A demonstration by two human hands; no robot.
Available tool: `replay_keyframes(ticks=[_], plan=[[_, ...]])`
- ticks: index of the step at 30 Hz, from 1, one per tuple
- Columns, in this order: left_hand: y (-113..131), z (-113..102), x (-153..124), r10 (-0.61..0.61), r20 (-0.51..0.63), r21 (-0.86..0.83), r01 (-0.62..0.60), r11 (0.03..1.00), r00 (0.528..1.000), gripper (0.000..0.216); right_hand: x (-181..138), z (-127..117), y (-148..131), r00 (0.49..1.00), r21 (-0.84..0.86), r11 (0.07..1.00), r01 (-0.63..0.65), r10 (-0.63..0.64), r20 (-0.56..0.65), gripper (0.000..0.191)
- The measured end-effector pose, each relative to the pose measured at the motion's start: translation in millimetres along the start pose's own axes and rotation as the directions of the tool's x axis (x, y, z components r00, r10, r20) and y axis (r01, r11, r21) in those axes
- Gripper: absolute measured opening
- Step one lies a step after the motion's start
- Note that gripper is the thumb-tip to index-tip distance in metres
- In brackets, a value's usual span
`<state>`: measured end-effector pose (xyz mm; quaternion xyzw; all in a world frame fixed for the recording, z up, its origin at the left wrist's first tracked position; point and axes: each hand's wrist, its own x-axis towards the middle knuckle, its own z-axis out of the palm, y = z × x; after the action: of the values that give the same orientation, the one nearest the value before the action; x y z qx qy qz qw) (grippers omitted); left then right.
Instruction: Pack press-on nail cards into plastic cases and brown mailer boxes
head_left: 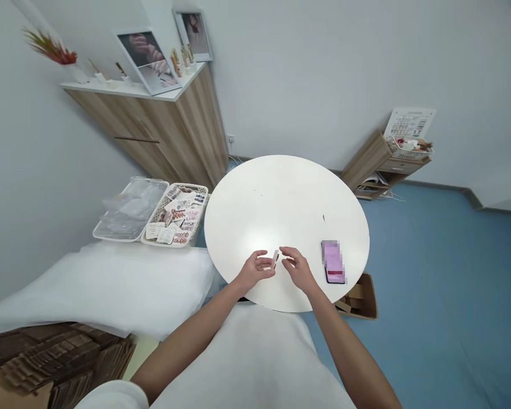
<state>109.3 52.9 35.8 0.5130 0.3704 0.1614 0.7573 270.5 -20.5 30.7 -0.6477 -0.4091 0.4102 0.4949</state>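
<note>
A small white card [275,258], seen nearly edge-on, is held upright over the near part of the round white table [281,187]. Something dark reddish shows at its right side, too small to name. My left hand [255,270] grips the card between thumb and fingers. Just to the right, my right hand [298,269] is curved toward the card, its fingers and thumb apart with nothing visible between them. A phone [334,262] with a blurred pinkish screen lies on the table to the right of my right hand.
Left of the table stand a white basket [152,243] of carded press-on nails and a tray [111,234] of clear plastic bags. White wrap [111,284] lies nearer me. A cardboard box [369,298] sits at the lower right, a wooden cabinet [153,130] at the back left.
</note>
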Motion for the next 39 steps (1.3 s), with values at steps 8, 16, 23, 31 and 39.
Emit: replay_keyframes(ticks=[8,16,23,31,39], plan=[[-6,51,-1,-0.185,0.343,-0.335,0.304,0.892,0.921,0.048,-24,-41,13,0.966,0.362,0.896,-0.257,0.229,0.119,0.030],[-4,37,8,-0.156,-0.017,0.039,0.156,0.987,0.988,0.034,-16,-63,13,0.979,0.267,0.948,-0.174,0.196,-0.061,0.028],[-6,52,7,-0.070,-0.017,0.260,0.072,0.963,0.997,0.028,-17,-62,12,0.978,0.223,0.962,-0.157,0.183,-0.103,0.031],[-4,48,7,0.023,-0.076,0.360,0.006,0.933,0.997,0.028,-18,-60,10,0.975,0.272,0.949,-0.162,0.197,-0.106,0.028],[-16,45,14,0.050,-0.173,0.321,0.009,0.947,0.984,0.027,-32,-66,9,0.944,0.223,0.918,-0.328,0.310,0.114,0.019]])
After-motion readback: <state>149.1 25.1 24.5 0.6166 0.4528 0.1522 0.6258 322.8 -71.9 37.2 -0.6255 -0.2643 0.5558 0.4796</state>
